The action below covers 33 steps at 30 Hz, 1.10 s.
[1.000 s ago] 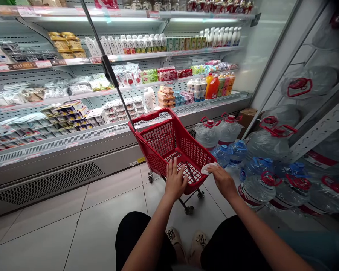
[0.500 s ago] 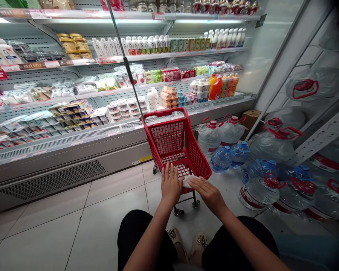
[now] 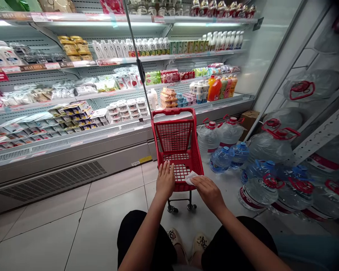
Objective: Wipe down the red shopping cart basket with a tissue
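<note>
A small red plastic shopping cart (image 3: 198, 160) stands on the floor in front of me, its handle at the far end and a thin dark pole rising from its left side. On the left end of its near rim lies my left hand (image 3: 165, 180), fingers stretched out, holding nothing. My right hand (image 3: 207, 190) pinches a crumpled white wipe (image 3: 191, 177) against the right end of the same rim. Part of the wipe is hidden under the fingers.
Behind the cart runs a refrigerated display case (image 3: 124, 150) stocked with yogurt cups, bottles and packets. Large water jugs (image 3: 258, 192) with red handles and smaller blue bottles (image 3: 222, 160) stand on the floor at right. My knees and shoes are close below the cart.
The cart has swung round, its handle end moving right and its near end left. My left hand has shifted slightly left; the wipe shows more beyond my right fingers.
</note>
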Each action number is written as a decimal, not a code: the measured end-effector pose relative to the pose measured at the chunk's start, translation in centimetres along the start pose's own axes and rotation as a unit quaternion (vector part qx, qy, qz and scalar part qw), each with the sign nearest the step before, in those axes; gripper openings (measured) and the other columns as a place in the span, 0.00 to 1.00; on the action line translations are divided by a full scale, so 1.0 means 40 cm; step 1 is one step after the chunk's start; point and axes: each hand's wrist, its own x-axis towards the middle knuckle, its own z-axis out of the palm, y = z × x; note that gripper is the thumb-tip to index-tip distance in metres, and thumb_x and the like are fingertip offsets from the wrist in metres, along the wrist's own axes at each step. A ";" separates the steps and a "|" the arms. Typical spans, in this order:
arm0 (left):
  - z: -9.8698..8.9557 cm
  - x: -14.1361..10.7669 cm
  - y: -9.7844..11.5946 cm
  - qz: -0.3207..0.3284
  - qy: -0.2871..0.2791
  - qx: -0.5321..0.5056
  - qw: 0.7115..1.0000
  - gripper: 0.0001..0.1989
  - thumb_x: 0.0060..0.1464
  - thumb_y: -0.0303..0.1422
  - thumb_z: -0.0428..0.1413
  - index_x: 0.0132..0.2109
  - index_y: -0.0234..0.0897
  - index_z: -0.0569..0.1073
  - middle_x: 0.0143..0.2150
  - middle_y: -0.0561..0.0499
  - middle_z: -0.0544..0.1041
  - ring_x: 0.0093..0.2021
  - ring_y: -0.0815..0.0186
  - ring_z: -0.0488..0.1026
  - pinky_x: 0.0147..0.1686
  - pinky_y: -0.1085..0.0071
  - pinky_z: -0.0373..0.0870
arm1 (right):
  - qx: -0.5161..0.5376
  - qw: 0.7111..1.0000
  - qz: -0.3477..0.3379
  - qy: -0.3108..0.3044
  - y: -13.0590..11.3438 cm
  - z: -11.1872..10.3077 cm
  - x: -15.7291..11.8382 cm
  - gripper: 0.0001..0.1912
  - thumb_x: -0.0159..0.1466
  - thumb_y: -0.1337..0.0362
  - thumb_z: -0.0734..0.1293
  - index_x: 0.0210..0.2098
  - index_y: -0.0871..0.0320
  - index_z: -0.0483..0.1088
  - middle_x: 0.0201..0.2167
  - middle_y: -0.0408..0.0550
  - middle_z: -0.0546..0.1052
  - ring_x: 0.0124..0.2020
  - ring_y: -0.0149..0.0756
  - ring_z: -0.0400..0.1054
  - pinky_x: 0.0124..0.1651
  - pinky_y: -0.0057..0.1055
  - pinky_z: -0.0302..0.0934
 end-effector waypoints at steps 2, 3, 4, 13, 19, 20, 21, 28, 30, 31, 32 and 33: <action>0.014 -0.015 0.033 -0.005 0.010 -0.011 1.000 0.26 0.72 0.36 0.44 0.73 0.36 0.62 0.74 0.44 0.62 0.75 0.56 0.56 0.75 0.50 0.50 | 0.000 1.000 -0.021 -0.007 -0.018 0.003 0.017 0.25 0.71 0.75 0.61 0.64 0.50 0.70 0.55 0.48 0.81 0.56 0.42 0.76 0.64 0.47 0.69; 0.019 -0.026 0.045 -0.003 0.018 -0.019 1.000 0.26 0.73 0.36 0.44 0.73 0.38 0.62 0.74 0.46 0.63 0.75 0.56 0.57 0.75 0.49 0.50 | 0.004 0.999 -0.036 -0.011 -0.021 0.002 0.022 0.26 0.71 0.75 0.61 0.64 0.50 0.70 0.55 0.48 0.81 0.55 0.40 0.76 0.64 0.46 0.69; 0.020 -0.037 0.052 -0.002 0.028 -0.025 0.999 0.26 0.73 0.36 0.44 0.73 0.40 0.62 0.73 0.48 0.64 0.75 0.56 0.57 0.75 0.49 0.48 | 0.009 0.998 -0.054 -0.016 -0.020 -0.002 0.025 0.26 0.71 0.76 0.61 0.65 0.51 0.70 0.56 0.48 0.81 0.56 0.39 0.76 0.64 0.45 0.69; -0.059 -0.079 -0.071 0.087 -0.003 -0.047 0.995 0.29 0.71 0.30 0.44 0.76 0.48 0.55 0.75 0.55 0.62 0.77 0.63 0.51 0.77 0.51 0.40 | 0.019 0.995 -0.098 -0.027 0.108 -0.042 0.066 0.29 0.73 0.76 0.58 0.69 0.49 0.64 0.64 0.44 0.74 0.67 0.36 0.66 0.69 0.46 0.64; -0.061 -0.070 -0.061 0.007 0.025 -0.093 0.995 0.33 0.68 0.25 0.42 0.77 0.39 0.51 0.75 0.47 0.61 0.77 0.61 0.52 0.76 0.49 0.44 | 0.016 0.997 -0.080 0.007 0.030 0.015 0.077 0.30 0.72 0.78 0.57 0.69 0.52 0.64 0.64 0.48 0.74 0.66 0.39 0.68 0.68 0.46 0.66; -0.059 -0.068 -0.044 -0.001 0.036 -0.107 0.994 0.32 0.69 0.27 0.42 0.77 0.37 0.49 0.75 0.46 0.61 0.77 0.61 0.51 0.75 0.51 0.47 | 0.023 0.995 -0.098 -0.003 0.003 0.024 0.071 0.29 0.72 0.78 0.58 0.69 0.52 0.65 0.64 0.47 0.74 0.67 0.39 0.67 0.69 0.45 0.66; -0.056 -0.066 -0.025 -0.004 0.043 -0.122 0.992 0.31 0.71 0.30 0.41 0.77 0.36 0.47 0.76 0.45 0.59 0.77 0.61 0.51 0.75 0.53 0.50 | 0.032 0.992 -0.119 -0.013 -0.022 0.031 0.066 0.29 0.72 0.77 0.58 0.69 0.52 0.65 0.64 0.47 0.74 0.67 0.38 0.66 0.69 0.44 0.65; -0.039 -0.074 0.025 0.026 0.025 -0.103 0.994 0.43 0.72 0.52 0.43 0.78 0.34 0.32 0.78 0.40 0.53 0.77 0.56 0.52 0.73 0.54 0.53 | 0.050 0.987 -0.149 -0.020 0.041 0.026 0.115 0.29 0.73 0.75 0.58 0.70 0.52 0.62 0.64 0.47 0.74 0.66 0.35 0.67 0.71 0.45 0.63; -0.040 -0.081 0.000 0.032 0.016 -0.080 0.996 0.43 0.72 0.52 0.43 0.78 0.35 0.32 0.77 0.40 0.54 0.76 0.56 0.54 0.73 0.54 0.52 | 0.031 0.994 -0.100 -0.001 0.104 0.016 0.140 0.30 0.73 0.77 0.56 0.71 0.51 0.62 0.65 0.46 0.73 0.66 0.35 0.67 0.71 0.46 0.62; -0.043 -0.084 -0.013 0.030 0.011 -0.072 0.997 0.42 0.72 0.51 0.42 0.78 0.36 0.32 0.77 0.41 0.54 0.76 0.56 0.55 0.73 0.54 0.52 | 0.025 0.996 -0.080 0.009 0.125 0.013 0.149 0.31 0.72 0.78 0.56 0.70 0.50 0.62 0.65 0.46 0.73 0.66 0.36 0.67 0.71 0.46 0.62; -0.047 -0.085 -0.023 0.025 0.006 -0.067 0.997 0.40 0.73 0.51 0.42 0.78 0.37 0.32 0.77 0.41 0.54 0.76 0.57 0.55 0.73 0.54 0.52 | 0.022 0.997 -0.067 0.017 0.136 0.011 0.155 0.32 0.71 0.78 0.55 0.70 0.49 0.63 0.65 0.46 0.73 0.66 0.36 0.67 0.71 0.47 0.62; -0.053 -0.085 -0.030 0.019 0.004 -0.065 0.998 0.40 0.73 0.50 0.41 0.78 0.38 0.32 0.77 0.42 0.54 0.75 0.57 0.56 0.73 0.54 0.53 | 0.023 0.998 -0.062 0.021 0.135 0.012 0.157 0.33 0.71 0.79 0.55 0.70 0.49 0.63 0.65 0.46 0.73 0.66 0.37 0.68 0.71 0.47 0.62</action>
